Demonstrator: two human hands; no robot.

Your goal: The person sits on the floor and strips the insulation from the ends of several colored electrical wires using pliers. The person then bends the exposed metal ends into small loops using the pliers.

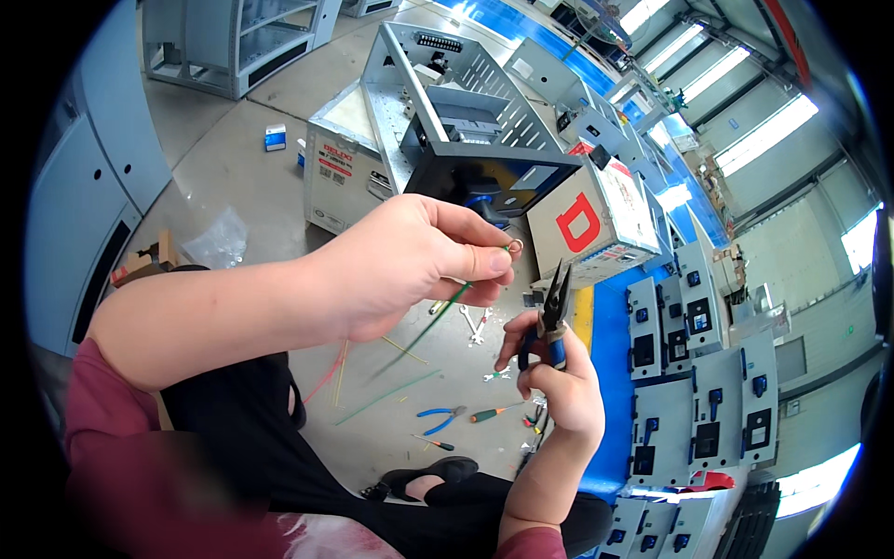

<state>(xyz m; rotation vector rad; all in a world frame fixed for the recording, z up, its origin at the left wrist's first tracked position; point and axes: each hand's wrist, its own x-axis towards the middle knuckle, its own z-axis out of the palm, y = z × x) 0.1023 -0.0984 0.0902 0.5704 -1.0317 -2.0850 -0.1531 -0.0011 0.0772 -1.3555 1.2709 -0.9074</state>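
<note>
Between the thumb and fingers of my left hand (433, 252) is a green wire (445, 307). Its bare copper end (515, 246) is bent into a small loop that sticks out past the thumb tip. The rest of the wire trails down below the hand, partly hidden by it. Lower and to the right, my right hand (557, 373) is closed round the dark blue handles of a pair of needle-nose pliers (557, 317). Their black jaws point upward, slightly parted, apart from the wire.
On the floor lie wrenches (476, 326), blue-handled pliers (440, 419), screwdrivers (489, 414) and loose wires (386, 396). Ahead, an open grey metal enclosure (372, 126) rests on a wooden crate (326, 186). Grey cabinets stand at left; panel doors (717, 410) line the right.
</note>
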